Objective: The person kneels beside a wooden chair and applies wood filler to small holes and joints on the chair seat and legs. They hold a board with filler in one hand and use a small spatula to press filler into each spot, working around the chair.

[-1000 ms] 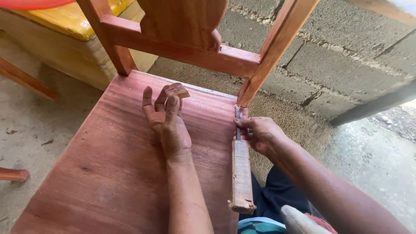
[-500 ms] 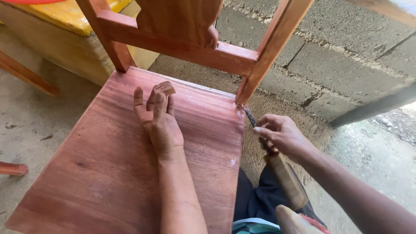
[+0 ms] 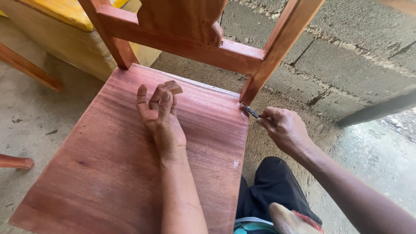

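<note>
The right hand (image 3: 284, 130) is closed around a narrow dark metal tool (image 3: 251, 112), whose tip now sits at the corner where the rear post (image 3: 277, 47) of the wooden chair meets the seat (image 3: 108, 173). A second ago the same hand gripped that tool upright against the seat's side edge, with a long pale wooden handle hanging below the fist; half a second ago it had swung out and tilted; now the handle is hidden behind the fingers and wrist, and only the short metal end shows, aimed at the joint. By that shift, the work seems to have moved from the seat edge up to the post joint. To the left of it, the left hand (image 3: 160, 119) lies flat on the seat, palm down and fingers spread, in much the same place as before, its fingertips touching a small brown wooden block (image 3: 173, 87). Farther left and beyond the chair's back rail (image 3: 182, 41) stands a yellow-topped wooden box (image 3: 65, 26) on the concrete floor (image 3: 26, 112); what it holds cannot be seen.
</note>
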